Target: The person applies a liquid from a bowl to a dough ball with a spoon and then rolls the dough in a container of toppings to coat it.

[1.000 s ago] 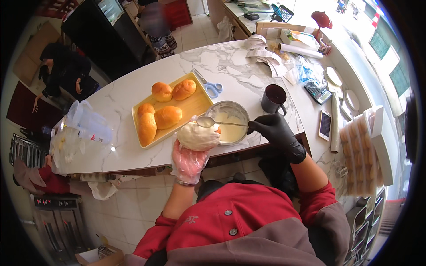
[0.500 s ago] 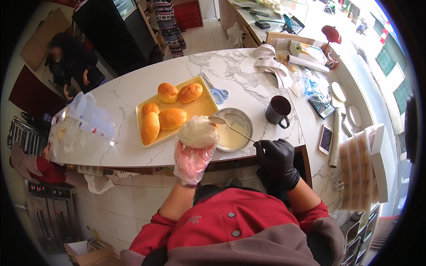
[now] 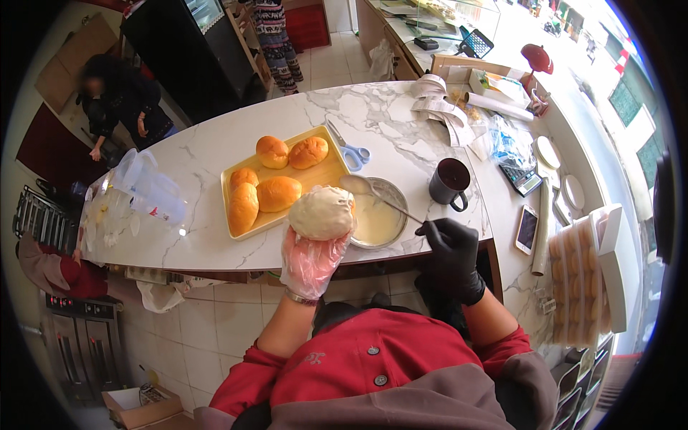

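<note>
The left hand (image 3: 315, 259), clear-gloved, is palm up and half curled, cupping a cream-coated bun (image 3: 321, 213) at the near-left side of the metal bowl (image 3: 395, 191). The black-gloved right hand (image 3: 453, 259) has its fingers closed on the handle of a spoon (image 3: 388, 201). Pale cream (image 3: 374, 221) lies in the bowl; the yellow tray (image 3: 326, 170) farther left bears five plain buns (image 3: 278, 193).

Wide head-worn fisheye view, facing down, counter (image 3: 394, 136) fairly near
</note>
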Demonstrator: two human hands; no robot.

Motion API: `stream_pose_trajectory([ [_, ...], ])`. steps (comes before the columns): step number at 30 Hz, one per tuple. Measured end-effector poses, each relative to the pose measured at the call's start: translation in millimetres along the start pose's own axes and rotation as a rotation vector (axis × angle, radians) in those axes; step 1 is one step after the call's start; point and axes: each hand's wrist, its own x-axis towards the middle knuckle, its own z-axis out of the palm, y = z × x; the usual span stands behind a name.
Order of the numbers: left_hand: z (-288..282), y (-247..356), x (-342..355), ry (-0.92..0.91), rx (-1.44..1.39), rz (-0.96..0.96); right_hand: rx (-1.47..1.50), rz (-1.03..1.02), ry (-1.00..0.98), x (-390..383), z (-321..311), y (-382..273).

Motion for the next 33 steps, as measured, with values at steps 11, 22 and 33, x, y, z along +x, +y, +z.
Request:
stream_pose_trajectory([
  [11, -5.5, 3.6, 0.1, -0.022, 0.011, 0.05, 0.081, 0.395, -0.424, 18.2, -17.3, -3.3],
  [22, -0.4, -1.2, -4.0, -0.03, -0.099, -0.008, 0.145, 0.388, -0.37, 28.6, -22.1, 12.9],
  [33, -2.1, -2.1, -1.4, 0.005, -0.115, -0.117, 0.255, 0.429, -0.379, 33.3, -23.9, 25.7],
])
